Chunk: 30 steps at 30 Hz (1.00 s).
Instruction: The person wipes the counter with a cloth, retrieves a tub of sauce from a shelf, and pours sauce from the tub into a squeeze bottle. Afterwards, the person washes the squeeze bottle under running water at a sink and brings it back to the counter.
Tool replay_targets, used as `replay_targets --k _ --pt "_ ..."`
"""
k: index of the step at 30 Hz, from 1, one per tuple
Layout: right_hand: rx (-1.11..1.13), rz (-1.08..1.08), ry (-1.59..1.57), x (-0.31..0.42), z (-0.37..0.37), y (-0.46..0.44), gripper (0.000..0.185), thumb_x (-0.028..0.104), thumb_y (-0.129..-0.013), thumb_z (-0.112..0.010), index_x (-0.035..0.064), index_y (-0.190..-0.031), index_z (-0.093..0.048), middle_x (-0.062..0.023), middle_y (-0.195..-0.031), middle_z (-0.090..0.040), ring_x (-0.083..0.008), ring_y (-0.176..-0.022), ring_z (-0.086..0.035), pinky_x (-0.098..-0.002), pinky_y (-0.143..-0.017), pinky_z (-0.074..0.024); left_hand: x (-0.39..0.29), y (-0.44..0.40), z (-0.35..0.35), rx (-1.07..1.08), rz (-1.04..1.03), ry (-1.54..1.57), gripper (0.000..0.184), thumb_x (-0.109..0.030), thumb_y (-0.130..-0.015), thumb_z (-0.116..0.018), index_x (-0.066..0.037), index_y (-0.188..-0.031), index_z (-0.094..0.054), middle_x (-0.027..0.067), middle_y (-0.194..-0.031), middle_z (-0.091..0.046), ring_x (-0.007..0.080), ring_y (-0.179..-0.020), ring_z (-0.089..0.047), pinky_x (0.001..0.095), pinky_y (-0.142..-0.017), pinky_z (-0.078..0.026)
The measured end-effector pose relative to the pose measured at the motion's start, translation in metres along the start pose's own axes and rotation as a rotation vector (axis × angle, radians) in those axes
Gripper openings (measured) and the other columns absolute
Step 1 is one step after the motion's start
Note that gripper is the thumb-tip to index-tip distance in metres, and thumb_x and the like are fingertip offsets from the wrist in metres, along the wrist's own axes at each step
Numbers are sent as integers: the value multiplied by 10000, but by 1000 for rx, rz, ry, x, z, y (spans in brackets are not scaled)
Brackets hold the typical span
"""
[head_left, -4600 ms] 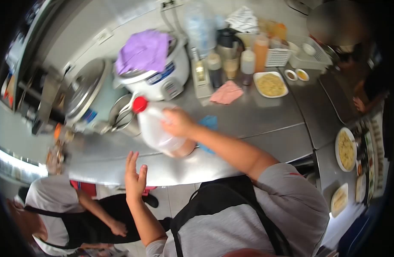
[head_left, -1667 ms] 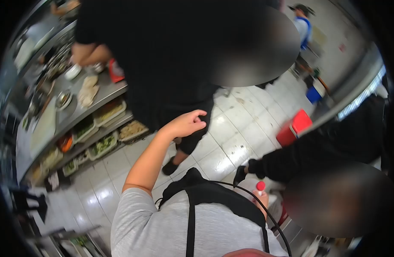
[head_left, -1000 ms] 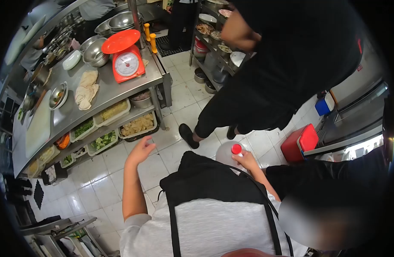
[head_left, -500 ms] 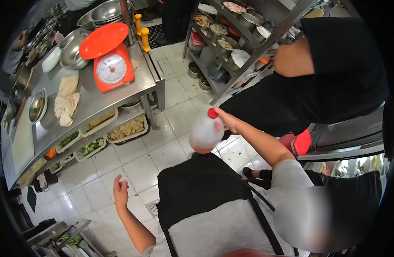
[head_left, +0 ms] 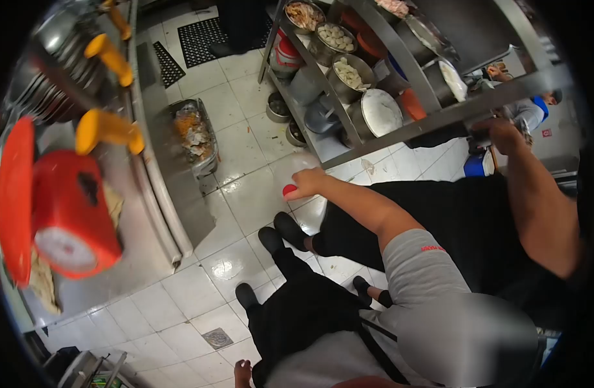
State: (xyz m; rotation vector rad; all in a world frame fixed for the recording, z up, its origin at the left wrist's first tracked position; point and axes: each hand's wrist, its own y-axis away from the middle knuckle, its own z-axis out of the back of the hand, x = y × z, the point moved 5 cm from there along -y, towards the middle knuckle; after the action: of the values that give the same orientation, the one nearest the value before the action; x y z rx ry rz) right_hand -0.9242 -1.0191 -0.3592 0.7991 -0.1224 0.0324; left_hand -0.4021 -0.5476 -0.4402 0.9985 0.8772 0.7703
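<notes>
My right hand point(head_left: 308, 182) is closed around the neck of a translucent plastic jug point(head_left: 293, 166), close to its red cap point(head_left: 288, 192). The jug's pale body stretches behind the hand, over the tiled floor beside the metal shelf rack. Near the bottom edge hangs my left hand point(head_left: 243, 372) beside my black apron point(head_left: 294, 310), its fingers loosely apart and holding nothing; part of it is cut off.
At left, a red scale point(head_left: 77, 213) stands on a steel counter point(head_left: 142, 258). Metal bowls of food point(head_left: 350, 72) fill the rack point(head_left: 400, 126). A foil-lined tray point(head_left: 195, 136) sits low beside the counter. At right, close to me, a co-worker's arm point(head_left: 536, 194) reaches toward the rack.
My view has swung right, bringing the rack nearer and the scale to the left edge. The jug has tipped, its cap now toward me. My left hand has dropped to the bottom edge.
</notes>
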Motion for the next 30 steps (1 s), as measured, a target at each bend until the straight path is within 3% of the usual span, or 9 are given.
replay_targets --k 6,14,17,20,24,25,27,29,30 --pt "-16 -237 79 -116 -11 -74 724 666 -547 -546 64 -944 -609 -113 -978 -599 -237 -947 -558 -396 -783 -423 -32 9 -10 74 158 361 473 -359 -859 -464 -67 -1214 -353 133 -907 -569 226 -732 -573 333 -607 -491" --pt "-308 -458 -80 -268 -38 -150 739 651 -557 -555 31 -957 -593 -179 -957 -592 -281 -952 -557 -404 -831 -414 -104 26 -11 -71 387 292 323 -233 -842 -433 -38 -1099 -441 74 -697 -549 151 -522 -538 247 -419 -415" --pt "-610 -748 -519 -275 -17 -131 526 487 -705 -519 -2 -880 -602 -197 -875 -604 -336 -879 -575 -406 -783 -447 -104 15 -15 23 234 186 316 -226 -843 -431 -34 -1094 -443 77 -709 -552 147 -519 -538 244 -425 -415" --pt "-401 -621 -9 -319 -61 -176 317 264 -788 -456 -1 -889 -599 -200 -850 -605 -332 -832 -591 -404 -733 -469 -144 18 -21 -94 344 342 297 -206 -848 -437 -40 -1095 -445 75 -713 -553 139 -513 -532 236 -435 -414" --pt "-479 -768 -85 -322 -86 -164 261 196 -782 -476 5 -916 -591 -207 -881 -594 -329 -820 -585 -394 -704 -471 -126 21 -27 -126 292 417 297 -242 -857 -456 -59 -1090 -430 73 -700 -549 140 -537 -533 252 -436 -415" --pt "-506 -697 -71 -316 -99 -168 249 178 -780 -481 6 -923 -589 -209 -889 -592 -329 -817 -583 -391 -697 -471 -117 17 -31 -100 239 390 297 -222 -849 -463 -55 -1093 -433 77 -713 -553 137 -538 -534 256 -441 -425" --pt "-671 -251 -106 -293 -156 -204 319 241 -828 -414 52 -1063 -518 -136 -985 -582 -289 -914 -551 -449 -933 -291 -91 15 -41 -88 144 388 300 -183 -833 -476 -46 -1098 -439 87 -739 -561 131 -542 -537 265 -451 -444" --pt "-394 -71 416 -241 -197 -199 320 238 -740 -506 7 -957 -552 -202 -1011 -543 -289 -967 -506 -440 -825 -374 -57 3 -50 -188 50 -124 376 -261 -802 -505 -2 -1074 -485 169 -822 -592 302 -737 -595 371 -656 -485" --pt "-513 120 228 -187 -191 -169 207 219 -711 -514 27 -725 -591 -203 -858 -574 -314 -843 -547 -443 -721 -421 -55 4 -56 -154 8 -68 392 -282 -783 -510 0 -1055 -515 208 -872 -587 363 -853 -563 408 -760 -450"
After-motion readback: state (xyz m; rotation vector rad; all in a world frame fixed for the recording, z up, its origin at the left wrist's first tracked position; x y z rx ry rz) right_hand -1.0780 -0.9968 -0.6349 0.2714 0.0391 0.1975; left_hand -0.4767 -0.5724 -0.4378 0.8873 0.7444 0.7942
